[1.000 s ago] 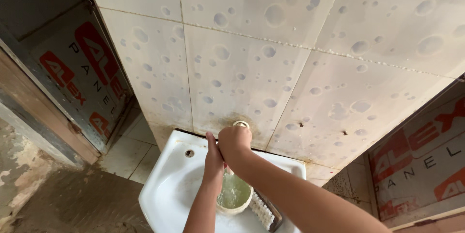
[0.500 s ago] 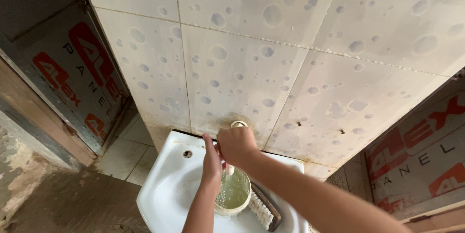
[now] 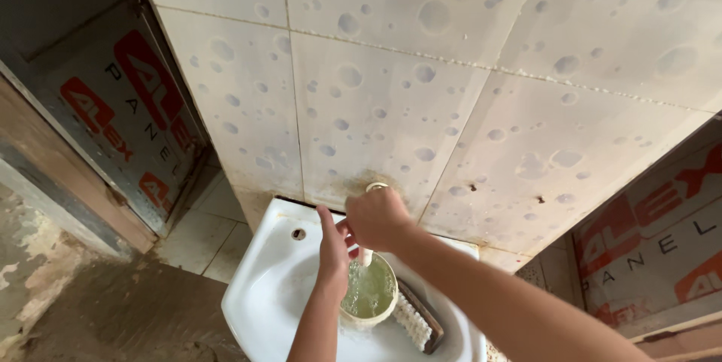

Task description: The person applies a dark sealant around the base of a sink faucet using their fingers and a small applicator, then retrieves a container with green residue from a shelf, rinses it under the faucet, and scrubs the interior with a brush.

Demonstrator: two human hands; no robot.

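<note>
Right hand (image 3: 378,219) closed over the wall tap; left hand (image 3: 333,245) clasps the rim of the cup (image 3: 368,294) below (filling, heavy, likely slippery), scrub brush (image 3: 416,322) beside, in the washbasin (image 3: 263,294)

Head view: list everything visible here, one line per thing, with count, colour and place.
Basin: one, white, against the wall at bottom centre.
Cup: one, pale, part full of greenish water, standing in the basin under the hands.
Scrub brush: one, white bristles on a dark back, lying in the basin right of the cup.
Tap fitting: one, metal, on the wall just above the right hand; mostly hidden.
Wall tiles: several, off-white with grey bubble spots, filling the upper frame.
Panels with red and black lettering: two, grey, at left and right edges.
Floor: brown, worn, lower left.
Left hand: one, raised over the cup.
Right hand: one, closed at the tap.
</note>
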